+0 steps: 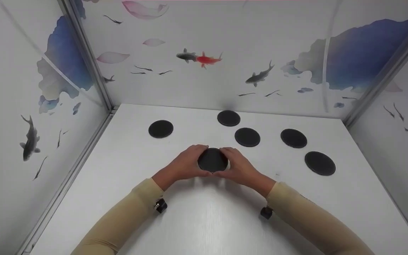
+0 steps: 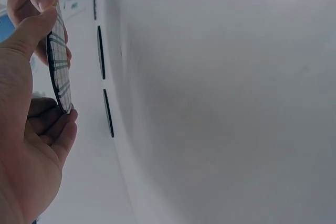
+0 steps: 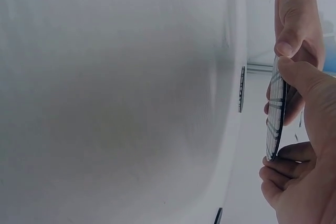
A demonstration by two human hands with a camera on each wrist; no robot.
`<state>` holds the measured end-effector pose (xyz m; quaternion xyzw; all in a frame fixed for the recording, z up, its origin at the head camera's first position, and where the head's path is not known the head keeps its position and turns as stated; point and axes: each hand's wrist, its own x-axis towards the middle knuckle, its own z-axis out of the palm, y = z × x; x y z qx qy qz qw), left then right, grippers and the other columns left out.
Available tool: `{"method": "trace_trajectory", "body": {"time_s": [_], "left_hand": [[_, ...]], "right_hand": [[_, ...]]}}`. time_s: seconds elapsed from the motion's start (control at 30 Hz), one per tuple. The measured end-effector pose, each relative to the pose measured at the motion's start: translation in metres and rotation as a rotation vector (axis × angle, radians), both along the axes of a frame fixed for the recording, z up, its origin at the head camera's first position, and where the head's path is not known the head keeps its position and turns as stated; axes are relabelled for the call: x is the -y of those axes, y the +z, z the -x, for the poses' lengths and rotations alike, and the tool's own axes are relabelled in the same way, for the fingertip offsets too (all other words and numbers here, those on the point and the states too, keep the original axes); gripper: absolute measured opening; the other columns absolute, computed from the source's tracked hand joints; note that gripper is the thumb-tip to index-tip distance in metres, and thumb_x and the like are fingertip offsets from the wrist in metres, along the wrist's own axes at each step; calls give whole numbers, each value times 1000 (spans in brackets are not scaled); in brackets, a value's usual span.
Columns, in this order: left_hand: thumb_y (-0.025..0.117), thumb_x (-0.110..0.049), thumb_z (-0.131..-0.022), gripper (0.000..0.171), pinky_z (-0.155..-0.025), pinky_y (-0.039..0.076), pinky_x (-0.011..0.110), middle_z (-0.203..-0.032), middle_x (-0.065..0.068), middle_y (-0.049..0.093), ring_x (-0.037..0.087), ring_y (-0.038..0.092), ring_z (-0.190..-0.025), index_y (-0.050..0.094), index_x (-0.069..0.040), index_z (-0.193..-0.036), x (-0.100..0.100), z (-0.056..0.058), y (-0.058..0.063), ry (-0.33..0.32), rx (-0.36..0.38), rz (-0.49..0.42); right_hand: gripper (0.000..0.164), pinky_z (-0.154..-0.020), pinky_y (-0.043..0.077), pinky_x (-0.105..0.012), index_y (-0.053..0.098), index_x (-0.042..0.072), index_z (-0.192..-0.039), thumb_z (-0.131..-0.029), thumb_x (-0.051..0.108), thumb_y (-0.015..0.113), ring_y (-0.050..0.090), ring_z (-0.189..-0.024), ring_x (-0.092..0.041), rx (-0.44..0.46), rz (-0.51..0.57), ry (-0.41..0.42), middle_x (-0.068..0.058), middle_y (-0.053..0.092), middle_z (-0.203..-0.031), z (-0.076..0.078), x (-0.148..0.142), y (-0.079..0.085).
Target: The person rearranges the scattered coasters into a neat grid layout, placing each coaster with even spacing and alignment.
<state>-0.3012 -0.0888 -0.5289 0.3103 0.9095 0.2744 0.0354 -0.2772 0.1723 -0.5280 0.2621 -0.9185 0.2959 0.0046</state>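
Observation:
Both hands hold one round coaster [image 1: 213, 160] above the middle of the white table, black face up. Its underside, seen edge-on in the wrist views, carries a pale plaid pattern [image 2: 61, 72]. The left hand [image 1: 189, 163] grips the coaster's left rim, thumb at the near edge and fingers curled at the far side. On the opposite rim the right hand [image 1: 238, 168] grips in the same way. The two thumb tips almost meet at the near edge. In the right wrist view the coaster [image 3: 275, 111] is apart from the tabletop.
Several other black round coasters lie flat and apart on the white table [image 1: 204, 226]: one at back left [image 1: 160, 129], one near the back wall [image 1: 228, 118], one just in front of it [image 1: 247, 137], others at right [image 1: 293, 138]. Fish-printed walls [image 1: 204, 85] enclose the back and sides.

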Motion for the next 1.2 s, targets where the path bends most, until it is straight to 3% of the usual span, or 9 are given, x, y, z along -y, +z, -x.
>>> {"method": "trace_trajectory", "body": {"time_s": [0.47, 1.2], "left_hand": [[94, -46, -89, 97, -120, 47, 45, -157, 14, 59, 28, 56, -143, 48, -2, -163, -1, 3, -10, -13, 23, 6], [95, -44, -87, 98, -118, 48, 45, -155, 14, 60, 28, 57, -141, 49, -1, -162, -5, 8, -15, -6, 79, 62]], "right_hand": [[83, -110, 53, -50, 60, 0, -152, -88, 39, 96, 61, -129, -31, 51, -49, 10, -16, 65, -143, 8, 2, -6], [82, -111, 53, -49, 63, 3, -150, -85, 40, 97, 61, -129, -28, 70, -56, 15, -12, 66, -140, 12, 6, -15]]}}
